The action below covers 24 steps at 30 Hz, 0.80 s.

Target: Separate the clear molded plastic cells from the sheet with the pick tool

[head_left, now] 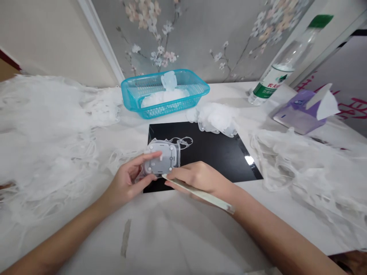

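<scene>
A translucent, rounded-square moulded piece (162, 158) with small round bumps and a thin ragged rim is held up over the black mat (218, 160). My left hand (129, 177) pinches its left side, with fingers on its face and the thumb at the lower edge. A loose thin strand (185, 142) curls off the piece's upper right corner. In my right hand (197, 177) is a slim pale-handled craft knife (205, 195), its tip end by the piece's bottom edge. The blade itself cannot be made out.
A blue basket (172, 110) holding translucent pieces stands at the back. More moulded pieces (216, 118) lie piled on the mat's far edge. Heaps of white stringy scraps lie left (48, 126) and right (309, 168). A bottle (269, 82) and a purple tissue pack (301, 110) stand back right.
</scene>
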Motion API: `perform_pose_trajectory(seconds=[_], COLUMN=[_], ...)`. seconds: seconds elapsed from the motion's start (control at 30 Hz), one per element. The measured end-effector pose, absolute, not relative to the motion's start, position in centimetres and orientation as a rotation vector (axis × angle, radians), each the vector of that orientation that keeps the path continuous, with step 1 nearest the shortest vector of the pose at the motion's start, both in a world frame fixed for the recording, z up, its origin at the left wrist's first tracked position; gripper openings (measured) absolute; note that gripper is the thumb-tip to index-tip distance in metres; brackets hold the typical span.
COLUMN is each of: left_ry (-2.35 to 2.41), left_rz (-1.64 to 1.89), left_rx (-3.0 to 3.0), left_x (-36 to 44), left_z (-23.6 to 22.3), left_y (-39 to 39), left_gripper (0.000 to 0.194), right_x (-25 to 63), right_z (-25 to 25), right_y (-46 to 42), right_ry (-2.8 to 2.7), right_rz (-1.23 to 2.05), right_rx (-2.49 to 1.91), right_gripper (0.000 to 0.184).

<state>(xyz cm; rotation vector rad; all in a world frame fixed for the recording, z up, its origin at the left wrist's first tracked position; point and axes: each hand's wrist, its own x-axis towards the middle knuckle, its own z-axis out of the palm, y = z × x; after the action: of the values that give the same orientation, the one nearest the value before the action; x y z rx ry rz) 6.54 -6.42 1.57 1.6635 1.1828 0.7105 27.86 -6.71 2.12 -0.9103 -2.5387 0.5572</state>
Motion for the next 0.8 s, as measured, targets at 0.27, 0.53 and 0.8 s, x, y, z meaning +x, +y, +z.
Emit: perform_pose_trajectory(seconds=[0.27, 0.53, 0.8], left_ry=[1.141, 1.121, 1.143], left_rz=[0.732, 0.754, 0.806], left_rx=[1.676, 1.722, 1.654], left_x=[6.6, 6.8, 6.5], left_z=[1.4, 1.3, 1.1], left_y=[-6.3, -6.5, -6.3], left_gripper=[0.044, 0.043, 0.042], right_x=[28.0, 28.0, 28.1], right_z=[2.7, 3.0, 3.4], right_y=[-6.8, -6.8, -6.8], right_ry=[-2.698, -2.774, -2.629], right_rz=[0.464, 0.407, 0.602], right_rx=[-0.915, -0.898, -0.924], right_gripper=[0.027, 0.016, 0.026])
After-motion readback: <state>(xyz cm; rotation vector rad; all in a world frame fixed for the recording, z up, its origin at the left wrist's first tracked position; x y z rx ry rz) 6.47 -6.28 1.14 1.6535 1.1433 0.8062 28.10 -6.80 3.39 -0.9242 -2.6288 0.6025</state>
